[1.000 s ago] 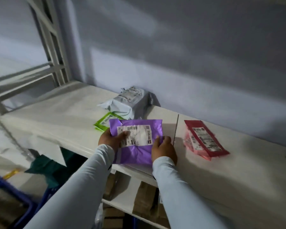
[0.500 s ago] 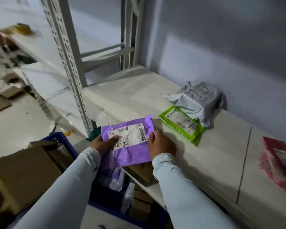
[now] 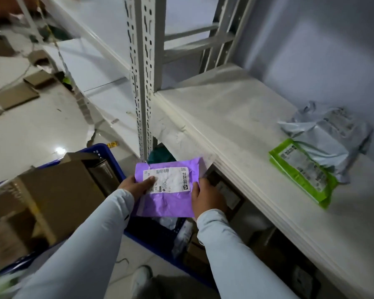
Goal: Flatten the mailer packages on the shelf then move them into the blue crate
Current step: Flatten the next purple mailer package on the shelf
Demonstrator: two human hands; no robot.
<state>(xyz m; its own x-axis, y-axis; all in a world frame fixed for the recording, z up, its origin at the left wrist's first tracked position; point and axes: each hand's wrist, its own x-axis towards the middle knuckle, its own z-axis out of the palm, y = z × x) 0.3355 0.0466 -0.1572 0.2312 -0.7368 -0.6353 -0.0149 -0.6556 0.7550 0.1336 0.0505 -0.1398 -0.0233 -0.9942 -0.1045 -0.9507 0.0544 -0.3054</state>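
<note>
Your left hand (image 3: 136, 186) and right hand (image 3: 205, 197) pinch the purple mailer (image 3: 168, 190) by its side edges — off the shelf's (image 3: 235, 117) front edge, above the blue crate (image 3: 108, 156).

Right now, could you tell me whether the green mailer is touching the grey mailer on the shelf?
Touching. The head view shows the grey mailer lying over the green mailer's far edge, with no gap between them.

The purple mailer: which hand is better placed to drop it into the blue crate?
Left, probably. The left hand grips the purple mailer on the side toward the blue crate; the right hand holds the shelf-side edge.
</note>
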